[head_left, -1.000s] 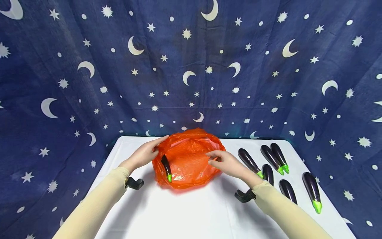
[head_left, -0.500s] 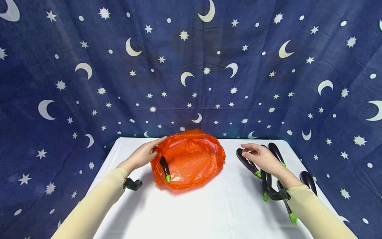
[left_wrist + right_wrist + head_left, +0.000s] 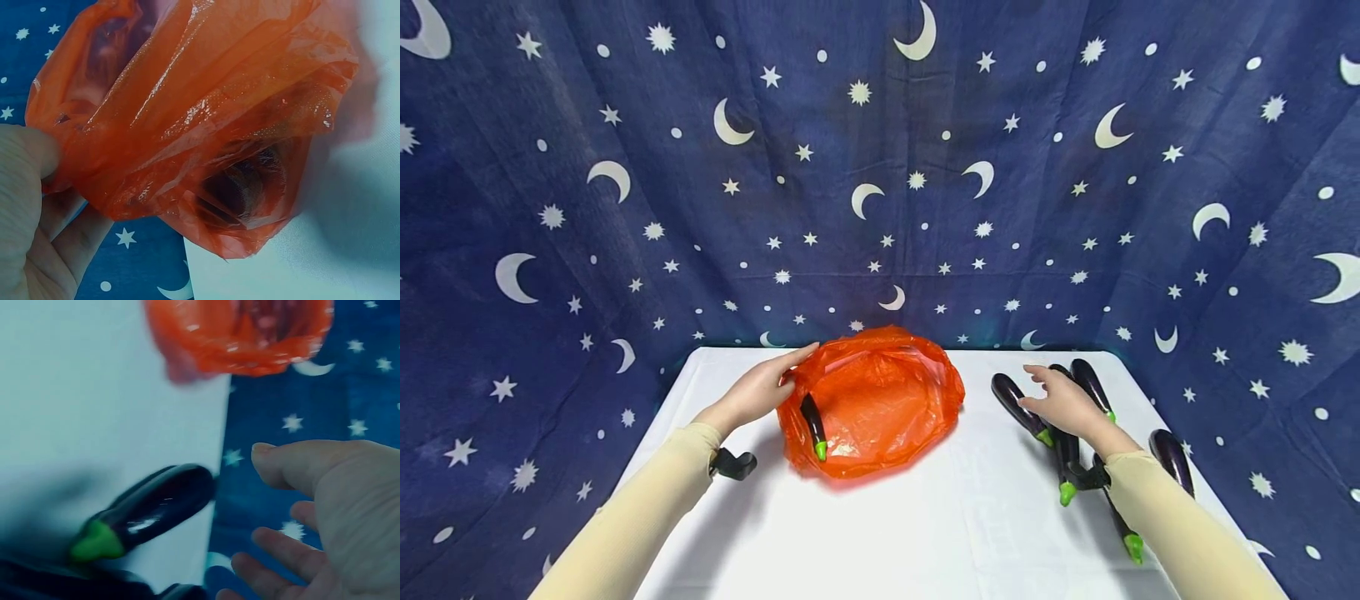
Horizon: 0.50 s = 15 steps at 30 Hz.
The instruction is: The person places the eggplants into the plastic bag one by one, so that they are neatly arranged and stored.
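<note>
Dark blue cloth (image 3: 820,100) with moons and stars hangs behind our white table (image 3: 865,542). On it sits an orange-red plastic bag (image 3: 883,404), its mouth spread, with one small eggplant (image 3: 812,421) seemingly inside at the left. Our left hand (image 3: 751,392) grips the bag's left edge; our right hand (image 3: 1063,406), fingers apart and holding nothing, hovers by the loose eggplants (image 3: 1090,382). We judge the step as reaching for one; the next move likely calls for closing our fingers round it.
</note>
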Tool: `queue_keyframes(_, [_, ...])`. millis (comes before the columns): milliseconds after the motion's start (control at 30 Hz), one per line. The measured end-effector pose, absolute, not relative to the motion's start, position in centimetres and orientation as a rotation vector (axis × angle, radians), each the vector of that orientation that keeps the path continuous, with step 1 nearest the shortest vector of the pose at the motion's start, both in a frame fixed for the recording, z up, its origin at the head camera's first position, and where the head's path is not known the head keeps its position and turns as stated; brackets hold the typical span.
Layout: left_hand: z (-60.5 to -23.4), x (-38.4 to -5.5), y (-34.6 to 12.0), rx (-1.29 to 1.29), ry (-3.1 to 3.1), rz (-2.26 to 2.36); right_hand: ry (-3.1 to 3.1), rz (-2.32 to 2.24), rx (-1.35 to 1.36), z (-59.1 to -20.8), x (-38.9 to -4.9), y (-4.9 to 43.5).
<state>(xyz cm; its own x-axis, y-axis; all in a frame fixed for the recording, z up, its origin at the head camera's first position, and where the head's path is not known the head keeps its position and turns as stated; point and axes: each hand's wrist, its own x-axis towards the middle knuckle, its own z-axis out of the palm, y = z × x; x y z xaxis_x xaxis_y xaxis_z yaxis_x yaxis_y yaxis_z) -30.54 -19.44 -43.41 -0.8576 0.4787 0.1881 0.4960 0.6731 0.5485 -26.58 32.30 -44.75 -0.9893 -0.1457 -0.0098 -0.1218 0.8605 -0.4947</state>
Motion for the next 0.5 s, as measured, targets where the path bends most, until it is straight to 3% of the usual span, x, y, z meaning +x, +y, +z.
queue_keyframes(500, [-43.6, -30.7, -19.7, -0.847, -2.828, -0.963, 3.009, -0.549, -0.191, -48.6, -28.8, 31.5])
